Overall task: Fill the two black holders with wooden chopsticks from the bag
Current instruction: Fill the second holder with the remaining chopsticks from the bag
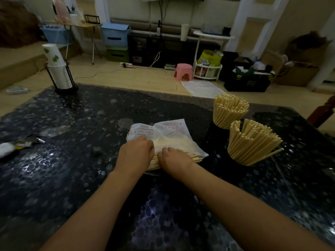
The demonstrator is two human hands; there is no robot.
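Note:
A white plastic bag [168,134] with red print lies on the dark table, with wooden chopsticks [194,158] poking out of its near end. My left hand [135,153] presses on the bag's left side and grips the plastic. My right hand [175,160] is closed over the chopstick ends at the bag's mouth. To the right stand two black holders, the far holder [213,130] and the near holder [233,161], both packed with upright chopsticks that fan out. One chopstick [272,154] leans out of the near holder to the right.
A rack of stacked paper cups [59,69] stands at the table's far left corner. A small white and dark object [20,144] lies at the left edge. Beyond the table are a pink stool [183,71], boxes and shelves on the floor.

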